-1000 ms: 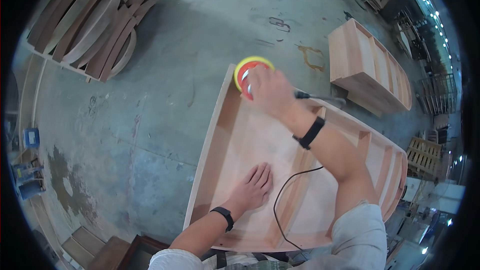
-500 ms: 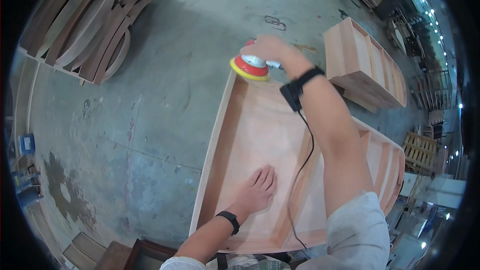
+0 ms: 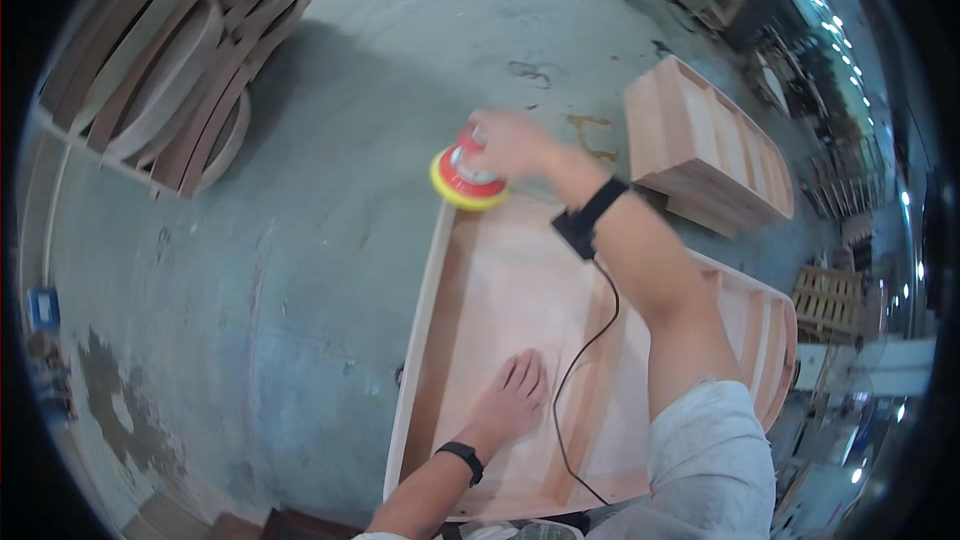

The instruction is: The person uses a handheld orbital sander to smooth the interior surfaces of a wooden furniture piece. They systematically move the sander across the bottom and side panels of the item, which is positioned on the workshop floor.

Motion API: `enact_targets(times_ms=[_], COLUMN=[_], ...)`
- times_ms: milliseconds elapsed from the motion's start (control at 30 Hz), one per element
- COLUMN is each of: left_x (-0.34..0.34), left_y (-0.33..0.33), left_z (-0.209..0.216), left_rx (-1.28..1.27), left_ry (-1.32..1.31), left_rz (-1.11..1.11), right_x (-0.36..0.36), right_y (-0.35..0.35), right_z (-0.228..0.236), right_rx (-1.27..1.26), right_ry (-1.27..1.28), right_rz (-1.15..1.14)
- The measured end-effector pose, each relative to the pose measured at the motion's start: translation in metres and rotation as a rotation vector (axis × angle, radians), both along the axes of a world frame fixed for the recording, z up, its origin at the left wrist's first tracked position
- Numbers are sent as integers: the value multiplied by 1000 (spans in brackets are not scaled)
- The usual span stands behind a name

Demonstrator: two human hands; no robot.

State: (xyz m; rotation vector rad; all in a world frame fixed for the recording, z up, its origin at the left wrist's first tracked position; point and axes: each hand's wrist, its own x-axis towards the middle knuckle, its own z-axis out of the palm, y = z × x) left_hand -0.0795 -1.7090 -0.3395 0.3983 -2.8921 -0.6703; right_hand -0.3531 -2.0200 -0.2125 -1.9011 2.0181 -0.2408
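Just above centre of the frame: round sander (image 3: 468,178) at a corner of the wooden case (image 3: 500,290)

Above the middle, slightly left, we note the right hand (image 3: 510,145) wrapped over the top of the sander, fingers grasping it; single fingers are too blurred for us to separate. The tool is red with a yellow disc, tilted, and overlaps the case's upper left corner. Whether disc and wood touch, we cannot tell. On the right wrist we see a black strap (image 3: 605,202) with a small dark box (image 3: 574,236); a thin black cord (image 3: 556,400) hangs from it and curves down across the case to the lower edge.

Below centre, the left hand (image 3: 510,405) lies flat on the pale inner panel, fingers extended, close together, gripping nothing. We see a black band (image 3: 462,458) on that wrist.

The case fills the lower middle and right of centre: raised rim, cross ribs, rounded right end. Upper right, we log a second wooden case (image 3: 680,140), similarly ribbed, well apart from the first. Upper left, a stack of curved wooden parts (image 3: 165,80). Far left, a blue container (image 3: 43,310); far right, a slatted pallet (image 3: 828,302).
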Motion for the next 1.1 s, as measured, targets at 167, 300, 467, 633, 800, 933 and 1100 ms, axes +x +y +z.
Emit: enact_targets(times_ms=[167,300,467,633,800,933,1100], left_x=[-9,-17,-19,-23,-23,-62,-104], left_y=[11,17,30,41,59,134,179], left_z=[11,27,33,33,28,39,33], left_rx=[63,46,-11,-16,-89,-124,303], left_ry=[19,-5,-10,-24,-21,-125,-163], left_rz=[7,18,10,37,76,325,636], right_x=[-24,-79,-147,-186,-262,-385,-505], right_y=[111,185,285,432,633,853,1122], right_z=[20,34,65,134,181,188,167], right_rx=[-79,-126,-95,-106,-125,-4,50], right_ry=[215,286,295,378,402,375,518], right_rz=[-25,0,-142,-185,-41,-195,-655])
